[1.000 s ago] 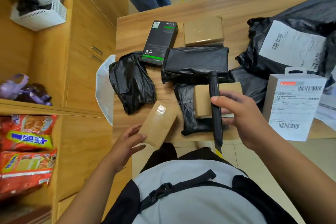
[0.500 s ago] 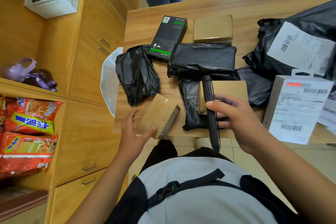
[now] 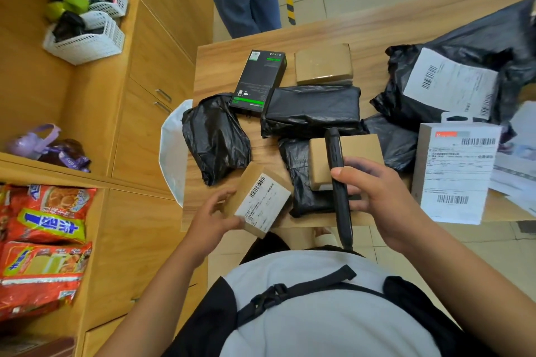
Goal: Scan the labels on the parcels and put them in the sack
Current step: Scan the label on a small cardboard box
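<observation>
Turned over since a moment ago, the small cardboard box [image 3: 259,200] now shows its white shipping label [image 3: 266,204] face-up, where a plain brown side showed before. It sits at the near edge of the wooden table [image 3: 377,32], partly past that edge. Its long axis runs slantwise, from near-left to far-right, with the barcode at the far end. Whether it rests on the table or is lifted just clear cannot be told.

The left hand [image 3: 211,220] grips the box by its left side, fingers curled round it. The right hand [image 3: 385,200] is closed around a black handheld scanner [image 3: 338,182], thumb across its top. The scanner's long axis points away from the person, its far end over a second brown box [image 3: 362,151], just right of the labelled one.

A white sack [image 3: 174,153] hangs at the table's left edge, beside a black plastic-wrapped parcel [image 3: 216,139]. A white labelled carton [image 3: 458,177] lies to the right.
</observation>
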